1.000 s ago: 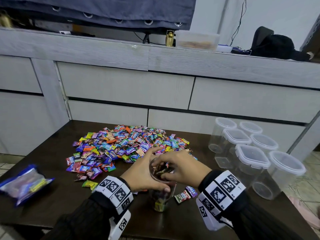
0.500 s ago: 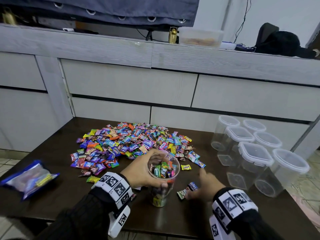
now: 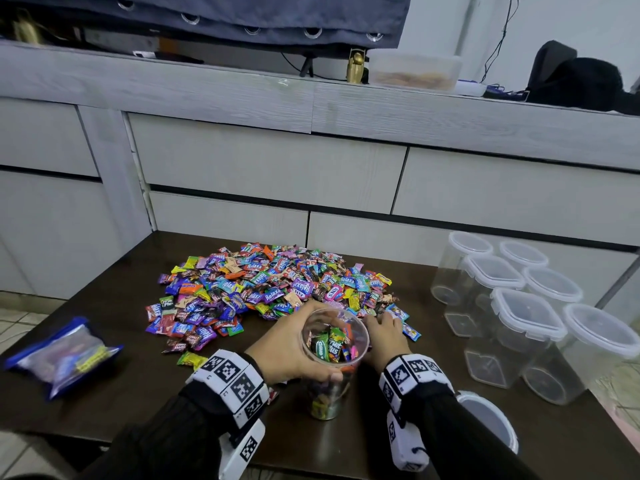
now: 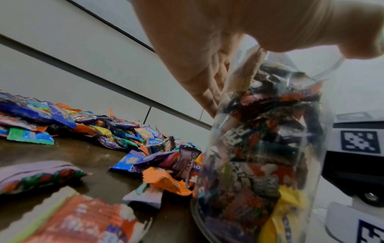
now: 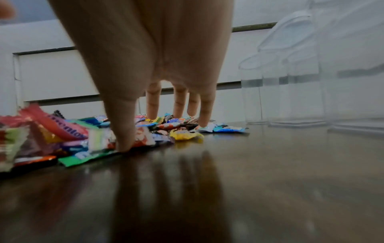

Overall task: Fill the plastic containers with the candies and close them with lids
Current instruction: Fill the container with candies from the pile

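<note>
**Jar steadied, candies raked at the pile's edge**

While the jar (image 3: 333,344) is gripped near its rim by the left hand (image 3: 289,348), fingers and thumb curled round the clear wall, the right hand (image 3: 384,336) is laid on the near edge of the candies (image 3: 273,289). Seen from the right wrist, its fingers (image 5: 180,102) are spread and straight, tips pressed onto wrappers, nothing clamped yet. The jar is stood upright on the table (image 3: 104,299), just in front of the pile, and is filled most of the way up. Its lid (image 3: 491,419) is left lying near the table's front edge, to the right.

The candies are judged light, small and slick in their glossy wrappers, so a loose handful is likely to shed pieces; a scoop with fingers closed under a cluster is favoured over a pinch. The jar's wall looks thin, smooth and slightly springy; a hold high on the wall is reckoned best, kept firm enough to stop tipping. The lidded empties (image 3: 526,317) are parked well right, apart from the action.
</note>
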Available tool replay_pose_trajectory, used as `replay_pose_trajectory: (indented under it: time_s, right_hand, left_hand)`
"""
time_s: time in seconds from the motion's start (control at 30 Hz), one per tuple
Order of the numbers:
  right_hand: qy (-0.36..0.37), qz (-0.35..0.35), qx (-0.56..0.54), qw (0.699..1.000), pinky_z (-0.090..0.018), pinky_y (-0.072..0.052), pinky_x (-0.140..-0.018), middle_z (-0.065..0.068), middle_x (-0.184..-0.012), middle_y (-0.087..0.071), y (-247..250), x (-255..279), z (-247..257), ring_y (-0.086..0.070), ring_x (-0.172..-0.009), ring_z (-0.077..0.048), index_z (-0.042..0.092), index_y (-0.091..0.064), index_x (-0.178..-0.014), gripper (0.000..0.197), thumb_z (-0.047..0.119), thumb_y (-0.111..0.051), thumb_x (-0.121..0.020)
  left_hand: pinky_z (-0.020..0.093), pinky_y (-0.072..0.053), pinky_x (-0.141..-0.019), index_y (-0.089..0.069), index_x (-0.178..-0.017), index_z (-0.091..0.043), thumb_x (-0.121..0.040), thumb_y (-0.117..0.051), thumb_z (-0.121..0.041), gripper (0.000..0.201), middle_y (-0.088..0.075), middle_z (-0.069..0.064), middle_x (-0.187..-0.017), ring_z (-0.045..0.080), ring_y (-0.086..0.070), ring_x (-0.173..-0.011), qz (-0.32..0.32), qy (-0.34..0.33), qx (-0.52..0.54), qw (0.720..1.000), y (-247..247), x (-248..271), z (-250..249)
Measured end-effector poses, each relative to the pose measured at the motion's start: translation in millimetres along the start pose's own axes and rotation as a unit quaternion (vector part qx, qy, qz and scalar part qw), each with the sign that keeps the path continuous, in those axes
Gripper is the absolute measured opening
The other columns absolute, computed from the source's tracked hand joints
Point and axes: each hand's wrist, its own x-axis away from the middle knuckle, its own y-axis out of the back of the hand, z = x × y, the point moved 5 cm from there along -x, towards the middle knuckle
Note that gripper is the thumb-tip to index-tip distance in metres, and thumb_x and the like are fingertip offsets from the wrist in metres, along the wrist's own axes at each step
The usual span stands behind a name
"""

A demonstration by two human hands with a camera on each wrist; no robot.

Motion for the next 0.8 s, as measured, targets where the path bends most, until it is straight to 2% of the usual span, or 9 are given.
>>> replay_pose_trajectory:
  time_s: [0.07, 0.13, 0.2, 0.27, 0.4, 0.5, 0.57, 0.67, 0.8]
  right_hand:
    - [0.013, 0.006, 0.003, 1.000, -0.042, -0.030, -0.109, -0.011, -0.141, -0.032, 1, -5, 9, -0.025, -0.134, -0.031, 0.015, -0.037, -0.134, 0.058, 0.041, -0.060, -0.088]
    - [0.035, 0.038, 0.001, 0.999, -0.044, -0.022, -0.114, -0.011, -0.150, -0.025, -1, -8, 20, -0.019, -0.140, -0.030, 0.013, -0.029, -0.142, 0.060, 0.038, -0.053, -0.093]
    - [0.055, 0.089, -0.028, 0.994, -0.047, -0.017, -0.117, -0.009, -0.156, -0.014, -8, -7, 30, -0.012, -0.144, -0.031, 0.016, -0.022, -0.148, 0.071, 0.028, -0.061, -0.090]
    - [0.080, 0.122, -0.058, 0.988, -0.047, -0.019, -0.117, -0.008, -0.158, -0.014, -13, -3, 37, -0.016, -0.145, -0.030, 0.019, -0.022, -0.150, 0.074, 0.018, -0.065, -0.089]
    - [0.104, 0.102, 0.065, 0.987, -0.044, -0.031, -0.109, -0.012, -0.147, -0.025, -5, 5, 33, -0.027, -0.134, -0.032, 0.023, -0.017, -0.150, 0.071, 0.035, -0.057, -0.092]
    - [0.139, 0.104, 0.075, 0.982, -0.043, -0.035, -0.105, -0.014, -0.143, -0.027, -6, 5, 30, -0.029, -0.131, -0.032, 0.028, -0.016, -0.150, 0.067, 0.036, -0.052, -0.094]
    - [0.147, 0.111, 0.086, 0.979, -0.044, -0.034, -0.106, -0.011, -0.146, -0.025, -11, 0, 28, -0.026, -0.131, -0.032, 0.025, -0.019, -0.150, 0.062, 0.034, -0.049, -0.096]
    - [0.149, 0.104, 0.118, 0.976, -0.045, -0.034, -0.106, -0.011, -0.148, -0.024, -18, -6, 21, -0.026, -0.131, -0.033, 0.024, -0.020, -0.150, 0.060, 0.038, -0.045, -0.097]
    - [0.162, 0.118, 0.089, 0.976, -0.051, -0.031, -0.109, -0.012, -0.148, -0.024, -18, -4, 24, -0.025, -0.134, -0.039, 0.032, -0.019, -0.150, 0.065, 0.034, -0.053, -0.095]
  left_hand:
    - [0.013, -0.041, -0.098, -0.051, -0.125, -0.027, -0.053, -0.093, -0.022, 0.084, -0.064, -0.016, -0.123, 0.003, -0.057, -0.120, 0.001, -0.003, 0.003, 1.000, 0, 0, 0]
    - [0.013, -0.041, -0.099, -0.051, -0.125, -0.025, -0.054, -0.093, -0.021, 0.082, -0.064, -0.016, -0.124, 0.003, -0.057, -0.120, 0.002, -0.009, 0.006, 1.000, -1, -1, 0]
    - [0.013, -0.040, -0.100, -0.051, -0.125, -0.025, -0.054, -0.092, -0.024, 0.082, -0.064, -0.015, -0.124, 0.003, -0.056, -0.122, 0.005, -0.012, 0.003, 1.000, -1, -1, 0]
    - [0.017, -0.040, -0.104, -0.051, -0.127, -0.023, -0.054, -0.092, -0.027, 0.083, -0.064, -0.011, -0.125, 0.005, -0.055, -0.123, 0.006, -0.014, 0.001, 1.000, -1, -1, 0]
    - [0.017, -0.039, -0.104, -0.050, -0.129, -0.020, -0.055, -0.092, -0.024, 0.085, -0.063, -0.007, -0.127, 0.007, -0.055, -0.124, 0.006, -0.013, 0.007, 1.000, -1, -2, 3]
    - [0.019, -0.039, -0.105, -0.050, -0.129, -0.021, -0.055, -0.092, -0.024, 0.086, -0.063, -0.006, -0.128, 0.007, -0.055, -0.125, 0.006, -0.015, 0.009, 1.000, -1, -3, 4]
    - [0.018, -0.040, -0.104, -0.051, -0.128, -0.022, -0.054, -0.092, -0.024, 0.085, -0.063, -0.007, -0.127, 0.007, -0.055, -0.125, 0.003, -0.017, 0.011, 1.000, -1, -3, 4]
    - [0.020, -0.040, -0.105, -0.051, -0.127, -0.023, -0.051, -0.092, -0.025, 0.086, -0.064, -0.007, -0.125, 0.008, -0.055, -0.124, -0.002, -0.018, 0.013, 1.000, -2, -3, 4]
    - [0.015, -0.040, -0.101, -0.051, -0.125, -0.024, -0.052, -0.092, -0.026, 0.084, -0.063, -0.013, -0.126, 0.006, -0.056, -0.123, 0.001, -0.015, 0.012, 1.000, -2, -3, 3]
